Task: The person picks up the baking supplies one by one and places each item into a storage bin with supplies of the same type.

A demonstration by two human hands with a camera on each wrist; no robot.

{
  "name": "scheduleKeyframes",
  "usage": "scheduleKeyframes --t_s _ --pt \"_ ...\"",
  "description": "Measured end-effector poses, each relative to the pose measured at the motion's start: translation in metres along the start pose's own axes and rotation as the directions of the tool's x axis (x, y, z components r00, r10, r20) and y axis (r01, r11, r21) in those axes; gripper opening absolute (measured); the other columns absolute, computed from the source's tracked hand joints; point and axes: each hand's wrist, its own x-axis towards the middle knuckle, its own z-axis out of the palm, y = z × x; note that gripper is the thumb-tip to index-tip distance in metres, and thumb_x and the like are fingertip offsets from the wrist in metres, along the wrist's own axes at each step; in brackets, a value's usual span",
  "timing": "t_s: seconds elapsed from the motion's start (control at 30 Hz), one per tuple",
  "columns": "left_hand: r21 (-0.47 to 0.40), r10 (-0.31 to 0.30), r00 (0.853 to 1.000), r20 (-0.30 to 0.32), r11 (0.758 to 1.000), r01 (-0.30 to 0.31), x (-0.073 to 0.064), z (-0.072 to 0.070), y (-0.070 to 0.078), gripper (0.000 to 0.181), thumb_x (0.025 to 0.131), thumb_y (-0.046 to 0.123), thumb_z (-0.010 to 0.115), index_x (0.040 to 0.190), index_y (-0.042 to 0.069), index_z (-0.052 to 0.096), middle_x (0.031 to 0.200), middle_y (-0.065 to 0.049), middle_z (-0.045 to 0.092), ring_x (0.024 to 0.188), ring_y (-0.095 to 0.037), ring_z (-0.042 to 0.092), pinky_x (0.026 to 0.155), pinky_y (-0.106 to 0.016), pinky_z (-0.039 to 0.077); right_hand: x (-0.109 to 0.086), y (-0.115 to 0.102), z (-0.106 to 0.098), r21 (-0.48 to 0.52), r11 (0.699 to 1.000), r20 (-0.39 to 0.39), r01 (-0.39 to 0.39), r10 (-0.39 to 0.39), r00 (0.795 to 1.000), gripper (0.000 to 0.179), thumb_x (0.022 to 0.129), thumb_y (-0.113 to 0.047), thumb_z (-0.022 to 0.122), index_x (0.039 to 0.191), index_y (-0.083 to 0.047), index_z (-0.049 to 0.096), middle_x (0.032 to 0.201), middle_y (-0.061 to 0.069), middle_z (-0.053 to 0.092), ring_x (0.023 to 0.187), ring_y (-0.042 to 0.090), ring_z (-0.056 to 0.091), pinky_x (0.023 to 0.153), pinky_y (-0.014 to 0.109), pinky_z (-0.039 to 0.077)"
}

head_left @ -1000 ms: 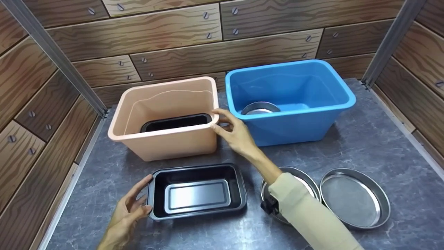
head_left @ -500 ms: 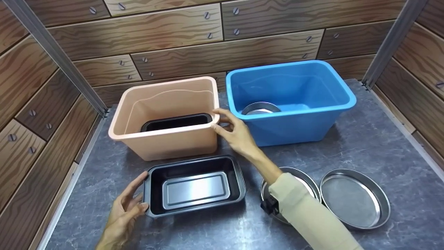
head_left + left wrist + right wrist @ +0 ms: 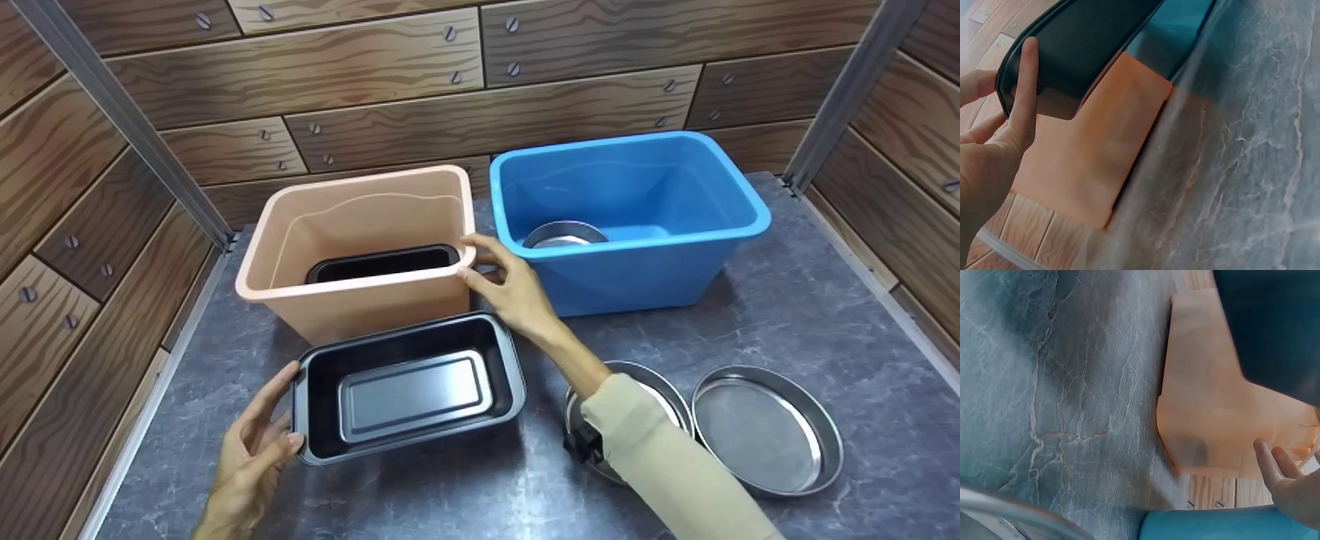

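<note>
Black loaf pan point(image 3: 409, 394) in left hand point(image 3: 244, 476), below centre, left, in head view.
Left thumb and fingers pinch the pan's left end; pan tilted — apparently clear of the grey tabletop point(image 3: 465, 495), though its underside is hidden from above. Right hand point(image 3: 519, 296), mid-frame, half open, thumb and fingers gripping the peach bin point(image 3: 367, 309) at its right rim. Second dark pan point(image 3: 382, 264) inside that bin; blue bin point(image 3: 630, 277) at upper right — round tin point(image 3: 564, 229) within.
</note>
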Motion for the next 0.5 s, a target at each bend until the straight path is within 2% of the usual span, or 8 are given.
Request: scheduleKeyframes --t_s 0.17,0.5 --pt "-0.048 0.062 0.998 0.025 0.997 -0.061 0.002 0.000 0.002 0.074 0.088 -0.030 0.040 0.158 -0.013 0.022 0.163 -0.019 0.035 0.139 -0.035 0.053 0.106 -0.042 0.054 0.000 0.000 -0.001 -0.006 1.000 -0.008 0.010 -0.010 1.000 0.044 0.098 -0.019 0.074 0.141 -0.017 0.063 0.121 0.010 0.072 0.098 0.021 0.069 0.082 0.025 0.056" --pt "-0.081 0.107 0.994 0.024 0.991 -0.105 0.001 -0.003 0.012 0.075 0.086 -0.032 0.036 0.158 -0.014 0.023 0.163 -0.019 0.036 0.138 -0.036 0.053 0.107 -0.046 0.051 0.001 -0.001 0.000 -0.002 1.000 0.000 0.006 -0.006 1.000 0.045 0.099 -0.018 0.073 0.142 -0.013 0.062 0.120 0.011 0.072 0.098 0.020 0.068 0.083 0.029 0.057"
